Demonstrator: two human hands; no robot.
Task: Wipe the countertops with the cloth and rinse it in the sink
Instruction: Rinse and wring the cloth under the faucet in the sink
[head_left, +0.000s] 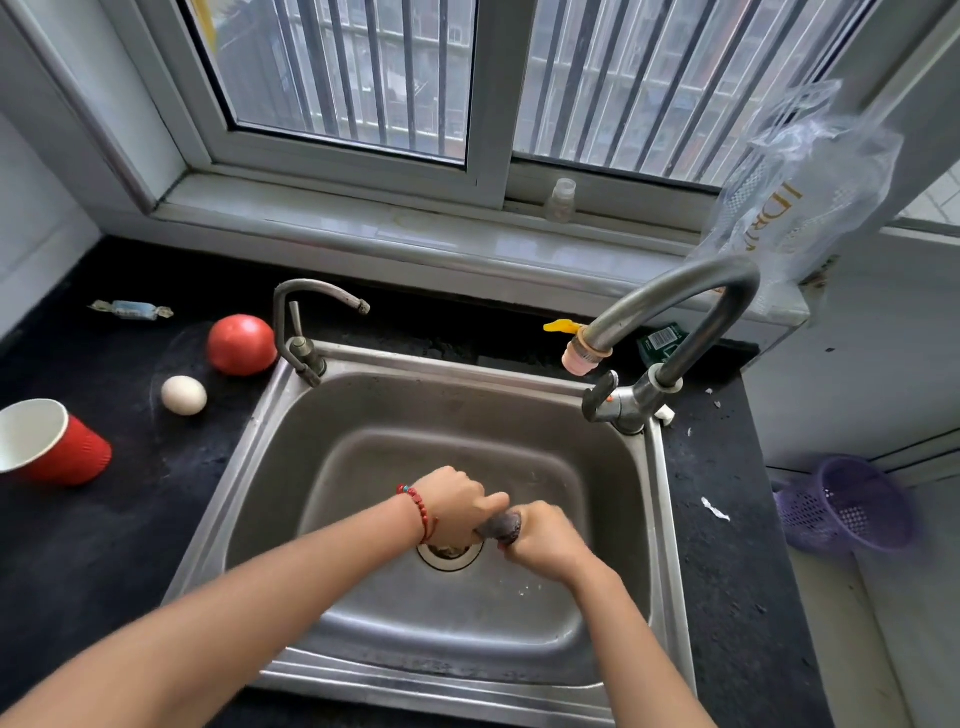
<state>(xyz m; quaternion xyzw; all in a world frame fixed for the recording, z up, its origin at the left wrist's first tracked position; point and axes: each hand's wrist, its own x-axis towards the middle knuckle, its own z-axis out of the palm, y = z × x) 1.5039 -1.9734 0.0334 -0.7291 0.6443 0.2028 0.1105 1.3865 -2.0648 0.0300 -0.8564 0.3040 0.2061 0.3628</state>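
- Black table (93, 545) surrounds a steel sink (660, 519) under the window.
- Over the drain (451, 555), the left hand (457, 506) and right hand (543, 538) both curl tightly round a dark, bunched cloth (503, 526), gripping it between them.
- Further left lie a tipped red cup (62, 447), an egg (184, 395) and a tomato (242, 344).
- At the sink's far right corner stands the tall faucet (675, 301).

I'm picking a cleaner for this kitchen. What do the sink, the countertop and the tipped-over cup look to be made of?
The sink looks like brushed stainless steel: grey, dull reflections. The countertop seems dark speckled stone or a stone-look laminate, matte; I cannot tell which. The cup appears to be paper: ribbed red outside, plain white inside.
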